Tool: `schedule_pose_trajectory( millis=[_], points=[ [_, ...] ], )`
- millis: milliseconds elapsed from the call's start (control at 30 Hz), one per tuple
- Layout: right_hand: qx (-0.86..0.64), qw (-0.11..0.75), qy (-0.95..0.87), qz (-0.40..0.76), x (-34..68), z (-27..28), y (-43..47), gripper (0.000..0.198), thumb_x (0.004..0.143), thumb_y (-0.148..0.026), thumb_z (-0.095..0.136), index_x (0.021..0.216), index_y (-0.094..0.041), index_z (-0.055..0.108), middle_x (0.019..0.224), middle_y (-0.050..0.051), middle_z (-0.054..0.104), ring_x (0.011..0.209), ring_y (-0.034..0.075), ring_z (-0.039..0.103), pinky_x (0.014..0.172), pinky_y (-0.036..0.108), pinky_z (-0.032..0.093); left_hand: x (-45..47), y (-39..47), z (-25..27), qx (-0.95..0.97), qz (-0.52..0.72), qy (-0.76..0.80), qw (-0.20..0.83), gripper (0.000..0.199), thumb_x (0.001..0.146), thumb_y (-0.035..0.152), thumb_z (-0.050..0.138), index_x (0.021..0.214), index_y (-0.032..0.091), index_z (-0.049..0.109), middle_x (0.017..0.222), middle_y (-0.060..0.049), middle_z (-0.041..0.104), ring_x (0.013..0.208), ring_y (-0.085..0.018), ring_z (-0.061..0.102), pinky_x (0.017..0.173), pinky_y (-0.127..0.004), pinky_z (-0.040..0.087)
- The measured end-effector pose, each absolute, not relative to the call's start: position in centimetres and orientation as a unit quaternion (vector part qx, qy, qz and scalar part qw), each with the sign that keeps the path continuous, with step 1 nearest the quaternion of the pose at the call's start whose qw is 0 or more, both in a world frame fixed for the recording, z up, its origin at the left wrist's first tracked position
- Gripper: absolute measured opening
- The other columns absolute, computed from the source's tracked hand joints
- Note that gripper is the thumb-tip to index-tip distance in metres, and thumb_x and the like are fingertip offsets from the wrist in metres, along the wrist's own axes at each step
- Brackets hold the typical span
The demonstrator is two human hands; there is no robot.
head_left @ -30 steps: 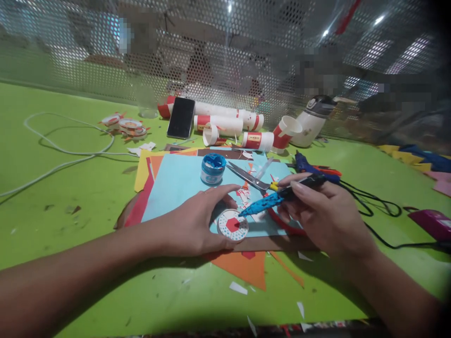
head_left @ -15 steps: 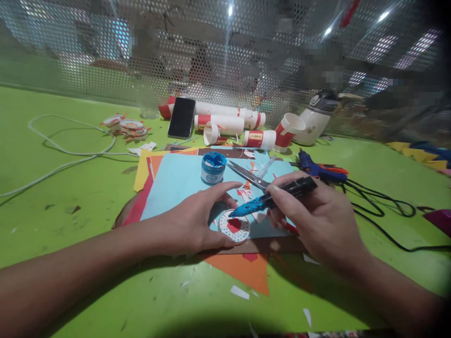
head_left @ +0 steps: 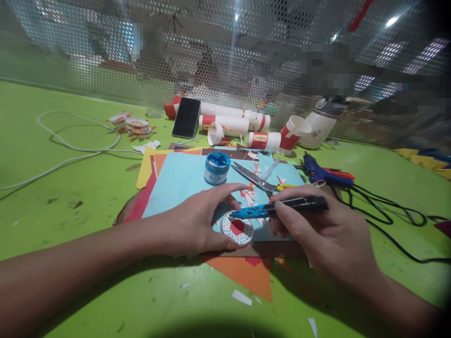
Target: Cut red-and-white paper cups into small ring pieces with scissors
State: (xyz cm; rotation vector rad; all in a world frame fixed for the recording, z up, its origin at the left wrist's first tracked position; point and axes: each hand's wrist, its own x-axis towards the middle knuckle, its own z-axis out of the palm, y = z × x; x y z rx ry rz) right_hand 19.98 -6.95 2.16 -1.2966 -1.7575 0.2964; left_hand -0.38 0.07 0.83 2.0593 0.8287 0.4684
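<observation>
My left hand (head_left: 200, 218) holds a round white disc (head_left: 243, 238) by its edge, thumb at the near side and fingers at the far side. The disc has a red shape in its middle and blue dots around it. My right hand (head_left: 317, 230) is closed on a black pen (head_left: 299, 205), whose front end is thickly coated in blue paint. The pen's tip is at the disc's upper left part; whether it touches cannot be made out. An open jar of blue paint (head_left: 216, 171) stands on light blue paper (head_left: 176, 180) beyond my left hand.
Scissors (head_left: 255, 177) and paper scraps lie past the disc. A blue glue gun (head_left: 326, 173) with black cable rests at right. Behind are a phone (head_left: 186, 118), paper cups (head_left: 295, 131), a white kettle (head_left: 320, 124) and a perforated screen (head_left: 211, 56). A white cord (head_left: 70, 157) lies at left.
The pen has tipped flatter, and my right hand has shifted slightly right and down. My left hand stays on the disc. The whole view has shifted a little.
</observation>
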Motion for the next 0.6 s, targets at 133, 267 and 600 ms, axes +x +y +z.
schedule_pose_trajectory(
  millis=[133, 267, 600],
  points=[
    [-0.523, 0.448, -0.711, 0.143, 19.99, 2.07, -6.95, 0.004, 0.088, -0.026, 0.059, 0.09, -0.026, 0.063, 0.059, -0.006, 0.061, 0.048, 0.008, 0.058, 0.046, 0.018, 0.048, -0.4, 0.12, 0.83, 0.825, 0.186, 0.33, 0.419, 0.086, 0.063, 0.023, 0.076, 0.139, 0.027, 0.037, 0.12, -0.004, 0.062, 0.107, -0.024, 0.059, 0.091, -0.035, 0.046],
    [-0.523, 0.442, -0.716, 0.135, 19.78, 2.11, -6.82, 0.003, 0.087, -0.025, 0.06, 0.088, -0.024, 0.062, 0.059, -0.005, 0.061, 0.049, 0.009, 0.058, 0.046, 0.018, 0.049, -0.38, 0.08, 0.87, 0.828, 0.183, 0.33, 0.416, 0.086, 0.064, 0.023, 0.076, 0.14, 0.026, 0.037, 0.121, -0.003, 0.062, 0.108, -0.023, 0.059, 0.092, -0.035, 0.046],
    [-0.522, 0.45, -0.71, 0.147, 19.6, 2.08, -6.7, 0.003, 0.087, -0.024, 0.06, 0.088, -0.024, 0.062, 0.058, -0.005, 0.061, 0.047, 0.009, 0.058, 0.045, 0.018, 0.048, -0.41, 0.15, 0.72, 0.829, 0.182, 0.333, 0.411, 0.089, 0.063, 0.024, 0.076, 0.141, 0.026, 0.035, 0.128, -0.005, 0.058, 0.114, -0.025, 0.056, 0.095, -0.038, 0.045]
  ],
)
